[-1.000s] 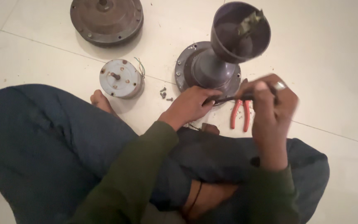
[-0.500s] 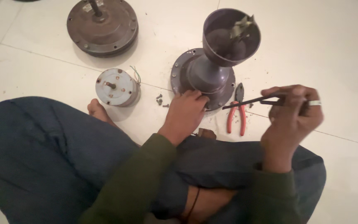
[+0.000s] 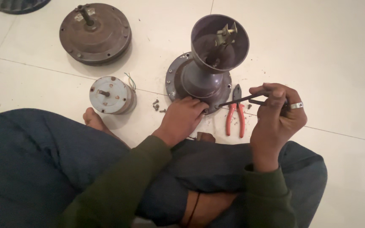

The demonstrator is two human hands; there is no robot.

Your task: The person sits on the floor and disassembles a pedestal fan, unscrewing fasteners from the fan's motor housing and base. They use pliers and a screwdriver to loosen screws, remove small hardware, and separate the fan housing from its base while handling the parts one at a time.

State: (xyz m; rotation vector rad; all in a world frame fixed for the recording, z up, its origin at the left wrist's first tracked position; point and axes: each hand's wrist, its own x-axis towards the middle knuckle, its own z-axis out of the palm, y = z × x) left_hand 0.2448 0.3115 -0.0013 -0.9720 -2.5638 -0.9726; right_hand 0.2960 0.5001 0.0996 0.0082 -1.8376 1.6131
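Right hand [image 3: 275, 112], right of centre: closed around thin dark tool [image 3: 239, 100], tip aimed at rim of fan housing [image 3: 205, 71].
Left hand [image 3: 182, 118], centre: fingers curled, pressing on housing base flange; holds nothing.
Housing upright on floor [image 3: 326, 55], cup end up, top centre.
Judged mid-disassembly: loose screws [image 3: 157, 104] already out, left of housing; motor core [image 3: 111, 95] and round cover [image 3: 94, 33] separated, upper left. Flange fasteners apparently remaining.
Red-handled pliers [image 3: 236, 110] idle beside housing.
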